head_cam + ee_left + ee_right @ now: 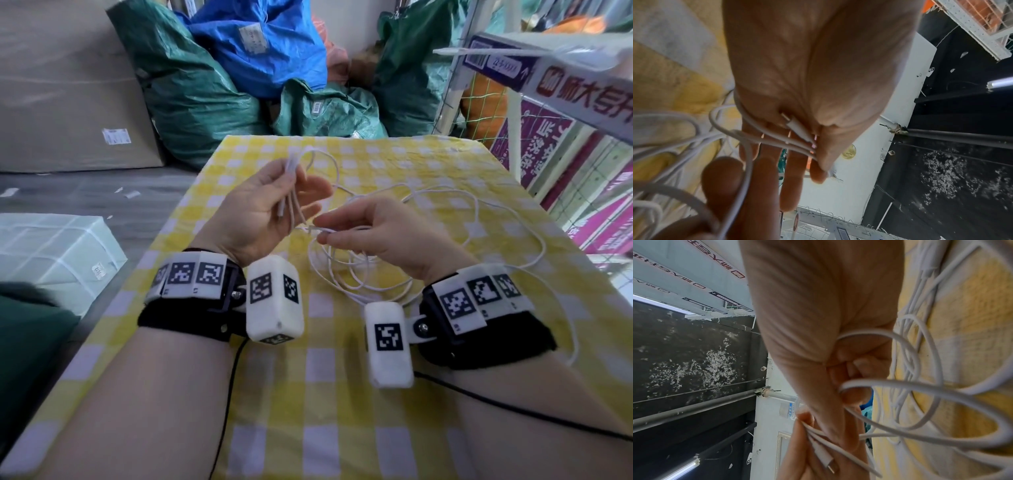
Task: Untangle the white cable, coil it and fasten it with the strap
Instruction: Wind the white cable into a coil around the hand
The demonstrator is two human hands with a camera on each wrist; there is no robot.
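The white cable (442,219) sprawls in loose loops over the bench (428,161). The left hand (263,205) pinches several strands and a plug; the right hand (373,233) pinches one strand. Best feed each loop evenly, without yanking.

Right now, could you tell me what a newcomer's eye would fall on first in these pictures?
First, the white cable, sprawled in loose loops over the yellow checked tablecloth at the centre. Next, the two hands raised over it: the left hand pinches several strands and a connector under its thumb, while the right hand pinches another strand beside it. Behind the table, green and blue sacks are piled up.
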